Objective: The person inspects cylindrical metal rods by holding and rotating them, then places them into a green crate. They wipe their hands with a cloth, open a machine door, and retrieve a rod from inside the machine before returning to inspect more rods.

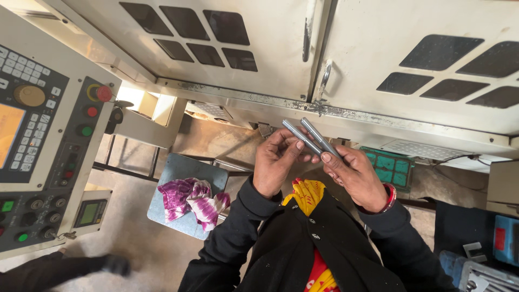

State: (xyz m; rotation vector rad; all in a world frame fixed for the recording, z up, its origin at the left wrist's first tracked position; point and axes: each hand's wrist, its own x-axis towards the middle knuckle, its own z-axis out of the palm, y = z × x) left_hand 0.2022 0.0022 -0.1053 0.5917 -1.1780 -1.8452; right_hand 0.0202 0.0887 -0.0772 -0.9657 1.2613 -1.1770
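Head view, looking down past a black jacket toward the machine front.

Step in hand: two grey metal rods held up side by side in front of the closed machine doors, at chest height. By my reading this is a comparison or check of the pair, with neither rod loaded or set down.

- Left hand (277,162): fingers closed around the lower end of the left rod (300,137), thumb pressed on its shaft.
- Right hand (358,178): fingers closed on the right rod (320,138), thumb tip on the shaft.
- The rods lie nearly parallel, tilted up and to the left, upper ends free. Whether they touch along their length I cannot tell; the gap is too fine at this size.

Next move, as a judgement: either hand needs a firm pinch kept on its rod. To free a hand, both rods would first have to pass into one grip.

Counts:
- rods: 2
- hands of the wearer: 2
- machine doors (411,59) with dark window panes: 2
- control panel (48,140) at left: 1, with red and green buttons
- purple-and-white cloth (195,199) on a small grey stool (167,173): 1 each
- green tray (390,165) under the machine: 1
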